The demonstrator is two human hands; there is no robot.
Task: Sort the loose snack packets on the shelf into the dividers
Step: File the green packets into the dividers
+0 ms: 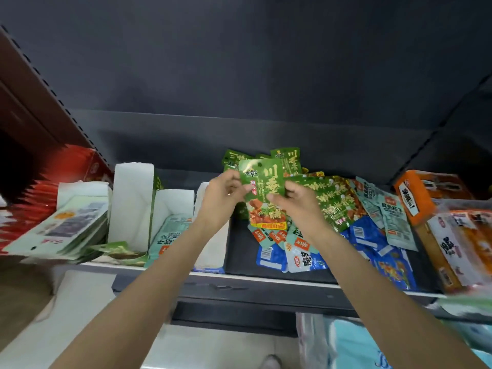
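Shelf (266,278) dark, packet-strewn; dividers (130,203) white, leftward.

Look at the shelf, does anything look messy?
Yes. Right of the white dividers, green, pale and blue packets lie mixed in a loose heap instead of in slots. Both hands hold one green packet above it.
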